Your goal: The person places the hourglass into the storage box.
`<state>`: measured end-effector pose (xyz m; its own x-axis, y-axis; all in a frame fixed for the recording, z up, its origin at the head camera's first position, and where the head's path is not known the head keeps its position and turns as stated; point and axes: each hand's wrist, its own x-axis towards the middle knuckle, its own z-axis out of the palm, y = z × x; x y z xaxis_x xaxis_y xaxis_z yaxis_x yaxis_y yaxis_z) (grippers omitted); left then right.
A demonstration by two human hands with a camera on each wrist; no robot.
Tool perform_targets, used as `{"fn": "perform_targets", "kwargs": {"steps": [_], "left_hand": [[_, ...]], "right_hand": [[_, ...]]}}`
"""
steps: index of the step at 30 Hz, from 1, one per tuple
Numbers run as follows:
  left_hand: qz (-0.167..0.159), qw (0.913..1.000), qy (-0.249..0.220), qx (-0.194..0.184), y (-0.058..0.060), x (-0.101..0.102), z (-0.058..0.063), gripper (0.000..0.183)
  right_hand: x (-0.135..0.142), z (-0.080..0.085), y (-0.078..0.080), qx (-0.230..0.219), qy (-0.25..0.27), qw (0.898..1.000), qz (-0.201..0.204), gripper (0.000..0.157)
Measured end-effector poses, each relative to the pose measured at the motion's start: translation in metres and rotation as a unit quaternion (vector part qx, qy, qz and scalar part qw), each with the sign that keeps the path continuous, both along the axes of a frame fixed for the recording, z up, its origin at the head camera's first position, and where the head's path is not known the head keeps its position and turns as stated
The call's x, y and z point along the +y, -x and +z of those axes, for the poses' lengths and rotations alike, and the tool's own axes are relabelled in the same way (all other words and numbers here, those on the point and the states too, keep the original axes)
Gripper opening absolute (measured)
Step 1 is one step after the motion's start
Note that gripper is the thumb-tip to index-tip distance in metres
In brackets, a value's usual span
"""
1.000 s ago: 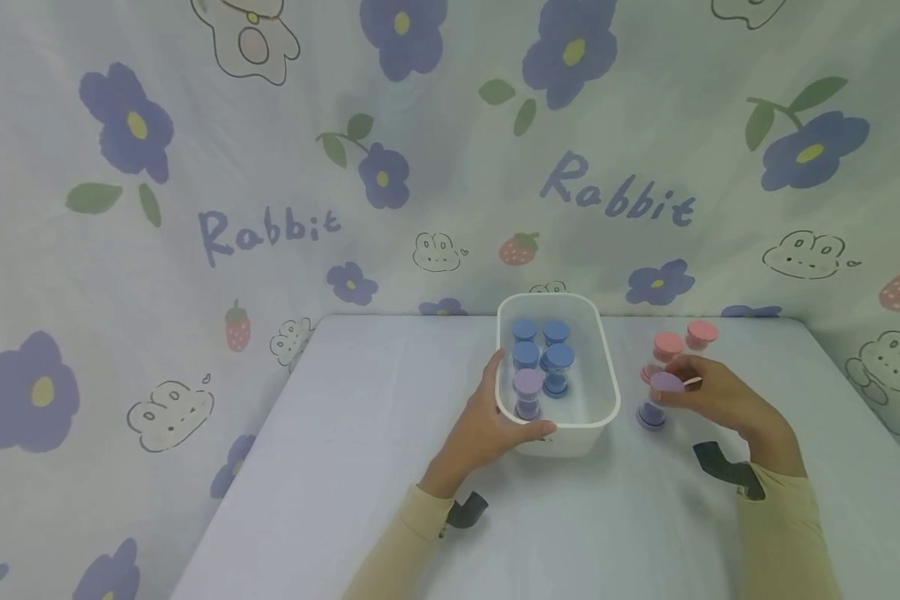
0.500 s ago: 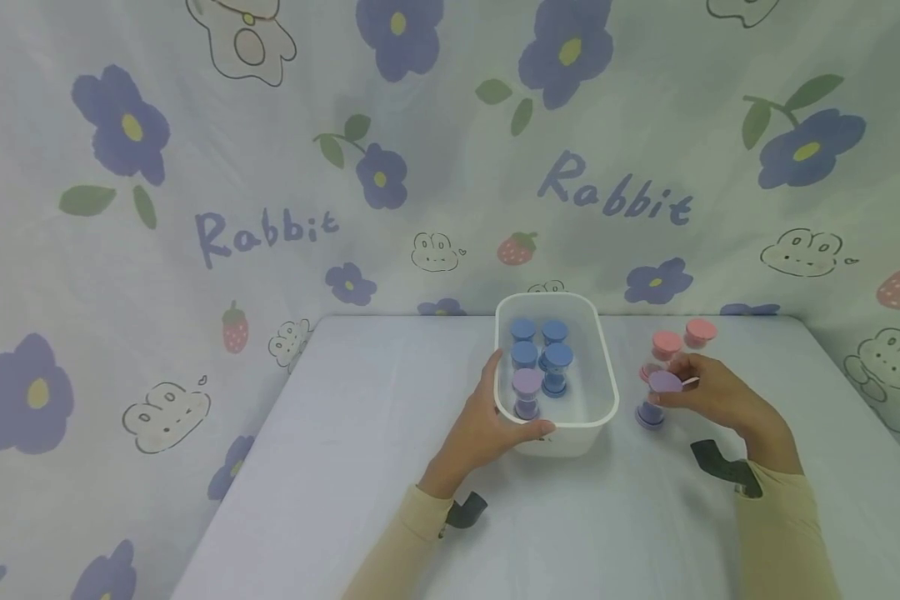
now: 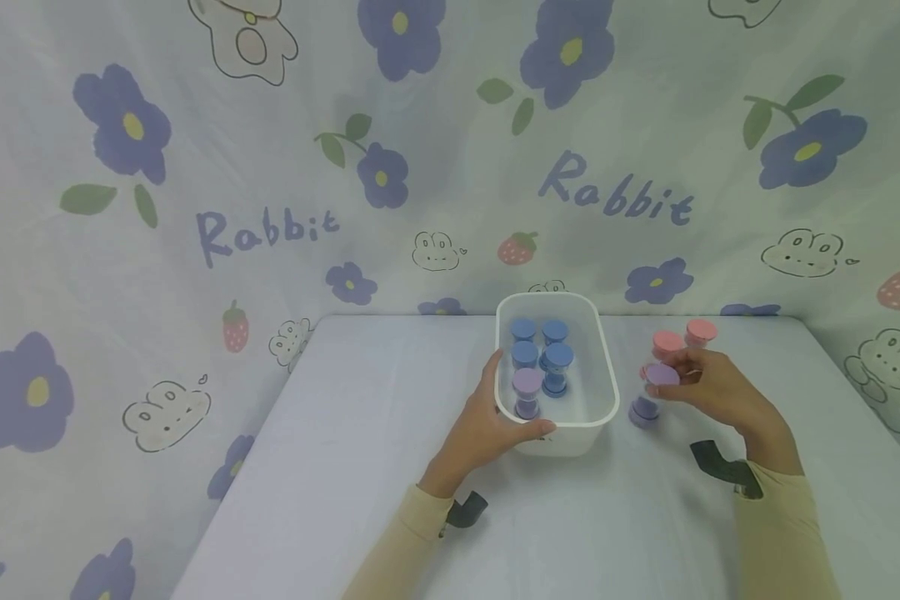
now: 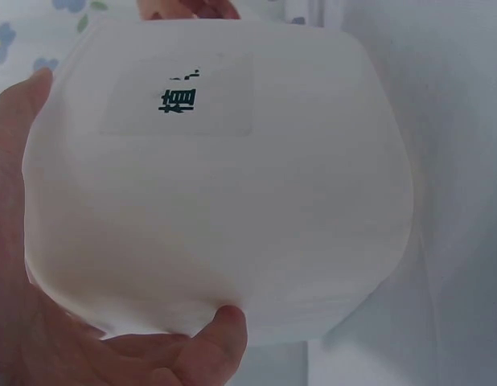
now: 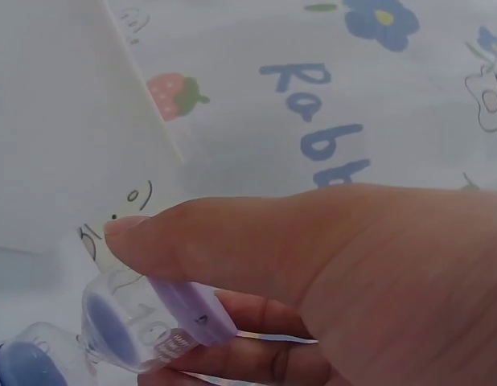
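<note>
My left hand (image 3: 483,425) grips the near left corner of a white plastic bin (image 3: 609,379), its thumb along the front rim. In the left wrist view the bin's wall (image 4: 232,201) fills most of the picture. Inside the bin stand several blue sand timers (image 3: 558,357) and a purple one (image 3: 527,385). To the right of the bin, my right hand (image 3: 720,387) pinches another purple sand timer (image 3: 661,377) by its top cap. It leans a little, base toward the left. In the right wrist view, the purple cap (image 5: 192,310) sits between thumb and fingers, above a clear bulb marked 10.
Two pink sand timers, a nearer one (image 3: 667,343) and a farther one (image 3: 701,332), stand just behind my right hand. The white table (image 3: 345,467) ends at a flower-and-rabbit patterned cloth (image 3: 457,167) at the back.
My right hand and the purple sand timer have shifted slightly up and left, and the timer now tilts a little. The left hand and bin have stayed put.
</note>
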<state>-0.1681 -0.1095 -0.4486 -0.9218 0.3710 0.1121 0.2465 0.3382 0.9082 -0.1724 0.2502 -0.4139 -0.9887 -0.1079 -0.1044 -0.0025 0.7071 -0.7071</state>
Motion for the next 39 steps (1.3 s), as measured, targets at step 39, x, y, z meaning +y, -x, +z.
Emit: {"fn": "perform_targets", "kwargs": {"steps": [39], "left_hand": [[0.001, 1.0000, -0.005, -0.002, 0.001, 0.001, 0.000, 0.127]], "right_hand": [[-0.021, 0.032, -0.019, 0.123, 0.097, 0.981, -0.116, 0.056]]}}
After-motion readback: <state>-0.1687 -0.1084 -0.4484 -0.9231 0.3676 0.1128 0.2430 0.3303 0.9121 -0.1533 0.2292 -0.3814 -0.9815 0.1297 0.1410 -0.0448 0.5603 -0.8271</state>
